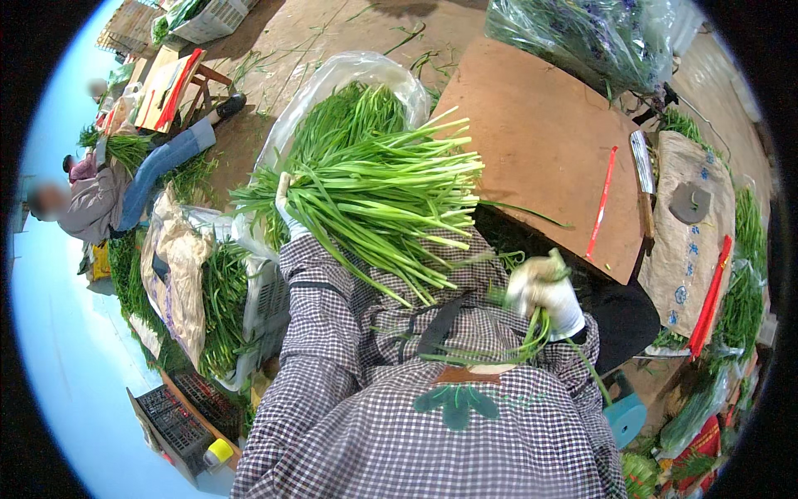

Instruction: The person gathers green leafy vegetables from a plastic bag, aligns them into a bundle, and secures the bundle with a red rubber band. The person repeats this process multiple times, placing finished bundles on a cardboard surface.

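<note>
My left hand (285,203), in a pale glove, is closed around the leafy end of a large bunch of green leafy stalks (386,199). Their pale cut ends fan out to the right across my lap. In my right hand (542,287), gloved too and somewhat blurred, are a few loose green stalks (537,337) that hang down. Behind the bunch, more greens (361,115) fill a clear plastic bag (414,93). On the brown board (536,137) at the right lie a red tie strip (601,203) and, along its far edge, a knife (644,187).
A sack (679,268) bearing writing lies at the right, with red ties (711,299) on it. A lidded mass of greens (227,305) and a crate (268,312) flank my left arm. A co-worker (103,199) sits at the left by a small wooden table (169,93).
</note>
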`<state>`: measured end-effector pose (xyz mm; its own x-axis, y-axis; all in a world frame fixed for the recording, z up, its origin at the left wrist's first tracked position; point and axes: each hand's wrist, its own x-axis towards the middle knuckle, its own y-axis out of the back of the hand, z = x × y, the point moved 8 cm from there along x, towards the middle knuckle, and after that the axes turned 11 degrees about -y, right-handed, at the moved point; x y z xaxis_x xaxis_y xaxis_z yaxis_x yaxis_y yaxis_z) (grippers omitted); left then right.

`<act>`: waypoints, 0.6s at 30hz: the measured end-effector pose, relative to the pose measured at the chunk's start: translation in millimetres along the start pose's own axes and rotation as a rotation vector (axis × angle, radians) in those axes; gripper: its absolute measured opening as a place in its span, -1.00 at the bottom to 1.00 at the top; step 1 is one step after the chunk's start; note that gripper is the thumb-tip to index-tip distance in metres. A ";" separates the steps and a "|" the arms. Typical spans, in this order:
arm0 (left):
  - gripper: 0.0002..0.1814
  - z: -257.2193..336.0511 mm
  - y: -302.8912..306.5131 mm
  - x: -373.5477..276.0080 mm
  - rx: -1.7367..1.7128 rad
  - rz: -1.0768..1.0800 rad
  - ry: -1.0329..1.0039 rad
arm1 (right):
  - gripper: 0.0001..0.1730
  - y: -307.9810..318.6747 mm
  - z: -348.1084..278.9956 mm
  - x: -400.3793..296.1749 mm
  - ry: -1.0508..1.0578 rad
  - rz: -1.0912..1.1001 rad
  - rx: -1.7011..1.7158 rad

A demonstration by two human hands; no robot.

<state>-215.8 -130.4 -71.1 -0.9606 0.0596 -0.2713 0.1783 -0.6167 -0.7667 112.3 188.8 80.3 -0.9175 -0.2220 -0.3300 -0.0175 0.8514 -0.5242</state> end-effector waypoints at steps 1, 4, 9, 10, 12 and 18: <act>-0.72 -4.7 -10.9 4.2 0.020 -0.023 0.004 | -0.80 16.4 -8.0 3.0 0.053 0.303 0.095; -0.74 -10.0 -26.0 6.1 0.046 -0.042 -0.046 | -0.64 18.7 -23.8 45.6 0.080 0.621 -0.168; -0.69 27.0 -93.1 -27.8 -0.043 -0.373 -0.091 | -0.47 46.2 32.5 142.9 -0.126 0.803 -0.740; -0.69 27.3 -119.5 -38.6 -0.035 -0.385 -0.047 | -0.53 58.8 40.3 145.6 0.004 0.923 -0.587; -0.71 45.4 -145.7 -46.8 -0.080 -0.582 -0.141 | -0.82 54.2 53.9 143.4 0.099 0.771 0.184; -0.65 46.8 -61.3 -11.2 -0.160 -0.298 -0.009 | -0.82 -5.2 -12.6 38.5 0.033 0.262 -0.056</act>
<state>-225.9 -130.0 6.2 -0.9773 0.2114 -0.0165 -0.0806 -0.4424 -0.8932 72.1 181.7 80.3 -0.9059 0.0238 -0.4228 0.2011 0.9028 -0.3801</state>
